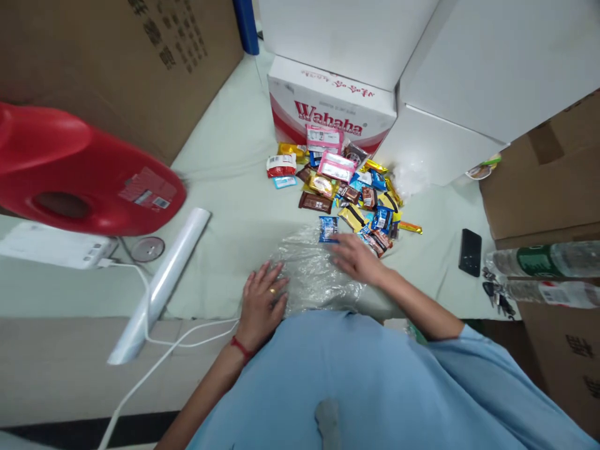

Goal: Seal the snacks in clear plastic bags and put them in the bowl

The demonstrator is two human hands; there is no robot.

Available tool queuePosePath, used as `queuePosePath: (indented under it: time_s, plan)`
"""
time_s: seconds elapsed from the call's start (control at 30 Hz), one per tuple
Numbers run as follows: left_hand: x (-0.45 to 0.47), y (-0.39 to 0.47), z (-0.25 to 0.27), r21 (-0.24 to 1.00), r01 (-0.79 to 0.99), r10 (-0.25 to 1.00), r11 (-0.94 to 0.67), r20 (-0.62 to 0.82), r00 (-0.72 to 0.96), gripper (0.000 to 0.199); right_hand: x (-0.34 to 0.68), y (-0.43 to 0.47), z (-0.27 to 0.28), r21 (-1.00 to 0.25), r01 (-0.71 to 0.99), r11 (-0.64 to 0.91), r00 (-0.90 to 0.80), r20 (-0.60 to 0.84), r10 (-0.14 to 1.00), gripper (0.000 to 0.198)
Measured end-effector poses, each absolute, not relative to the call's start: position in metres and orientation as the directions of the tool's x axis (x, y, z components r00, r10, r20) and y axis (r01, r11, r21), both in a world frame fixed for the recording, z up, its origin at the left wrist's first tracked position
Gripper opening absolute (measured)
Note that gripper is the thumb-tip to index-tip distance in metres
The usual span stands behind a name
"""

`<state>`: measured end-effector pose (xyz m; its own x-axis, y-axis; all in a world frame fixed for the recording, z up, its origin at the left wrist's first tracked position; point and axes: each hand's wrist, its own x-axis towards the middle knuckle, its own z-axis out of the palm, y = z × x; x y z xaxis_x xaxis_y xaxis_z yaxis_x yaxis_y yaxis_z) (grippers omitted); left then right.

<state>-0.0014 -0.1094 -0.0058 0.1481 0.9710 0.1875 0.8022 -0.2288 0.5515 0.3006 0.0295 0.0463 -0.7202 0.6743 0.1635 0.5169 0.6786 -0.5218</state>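
A crumpled clear plastic bag (pixel 314 275) lies flat on the pale green tabletop right in front of me. My left hand (pixel 264 300) rests at its left edge, palm down with fingers spread, wearing a ring and a red wristband. Over the bag's upper right reaches my right hand (pixel 356 257), its fingers stretched out and apart. The fingertips meet the lower edge of a small blue snack packet (pixel 329 229), which lies at the top of the bag; whether they press on it I cannot tell. Just beyond is a loose pile of wrapped snacks (pixel 349 187).
Behind the pile stands a Wahaha box (pixel 328 112). A red jug (pixel 84 169), a plastic roll (pixel 159 287) and a white power bank (pixel 56 245) with its cable are on the left. A phone (pixel 470 252), keys (pixel 497 297) and plastic bottles (pixel 544 259) lie right.
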Motion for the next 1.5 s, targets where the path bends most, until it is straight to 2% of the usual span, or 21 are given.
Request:
queuePosePath:
  time_s: [0.1,0.23,0.37,0.43,0.57,0.63,0.73,0.9,1.03,1.13,1.27,1.37,1.43,1.5]
  plan:
    - [-0.004,-0.107,0.0,0.546,0.806,0.972,-0.231,0.164,0.167,0.033,0.31,-0.028,0.028,-0.555,0.453,0.697,-0.769,0.152,0.621,0.043]
    - [-0.011,-0.09,0.006,0.518,0.842,0.988,-0.151,0.068,0.136,0.037,0.323,-0.054,0.017,-0.528,0.452,0.719,-0.825,0.059,0.561,0.036]
    - [-0.004,-0.068,0.012,0.436,0.89,0.99,-0.132,0.009,0.142,0.036,0.35,-0.037,0.02,-0.519,0.51,0.686,-0.781,0.053,0.622,0.037]
    - [0.005,-0.062,0.017,0.39,0.906,0.986,-0.165,0.032,0.166,0.038,0.364,-0.025,0.025,-0.526,0.526,0.668,-0.754,0.073,0.652,0.039]
    - [0.026,-0.062,0.02,0.347,0.892,0.957,-0.29,0.127,0.262,0.068,0.385,-0.014,0.035,-0.568,0.493,0.659,-0.754,0.1,0.649,0.043]
    - [0.031,-0.062,0.018,0.337,0.861,0.925,-0.38,0.119,0.361,0.082,0.39,-0.02,0.037,-0.605,0.449,0.657,-0.787,0.081,0.612,0.045]
    - [0.028,-0.062,0.012,0.346,0.828,0.891,-0.441,0.06,0.45,0.09,0.398,-0.042,0.035,-0.669,0.407,0.622,-0.833,0.007,0.553,0.046]
    - [0.002,-0.067,-0.003,0.445,0.802,0.898,-0.398,0.013,0.439,0.088,0.42,-0.071,0.045,-0.786,0.399,0.471,-0.799,-0.046,0.599,0.038]
    - [-0.006,-0.073,-0.011,0.545,0.741,0.899,-0.391,0.052,0.436,0.063,0.431,-0.04,0.07,-0.843,0.39,0.37,-0.709,-0.018,0.705,0.033]
    - [0.004,-0.075,-0.012,0.56,0.772,0.942,-0.3,0.048,0.331,0.051,0.413,0.023,0.083,-0.714,0.596,0.368,-0.542,-0.019,0.84,0.033]
    - [0.017,-0.075,-0.01,0.473,0.821,0.945,-0.32,0.097,0.313,0.045,0.352,0.119,0.082,-0.345,0.892,0.291,-0.327,-0.05,0.944,0.035]
    - [0.018,-0.079,-0.01,0.437,0.829,0.936,-0.35,0.128,0.327,0.045,0.304,0.165,0.075,-0.172,0.952,0.251,-0.268,-0.079,0.96,0.042]
    - [0.016,-0.081,-0.01,0.435,0.827,0.934,-0.355,0.141,0.327,0.043,0.284,0.18,0.072,-0.109,0.963,0.247,-0.259,-0.115,0.959,0.048]
    - [0.015,-0.082,-0.011,0.444,0.821,0.934,-0.358,0.151,0.325,0.042,0.277,0.186,0.072,-0.065,0.966,0.249,-0.256,-0.137,0.957,0.045]
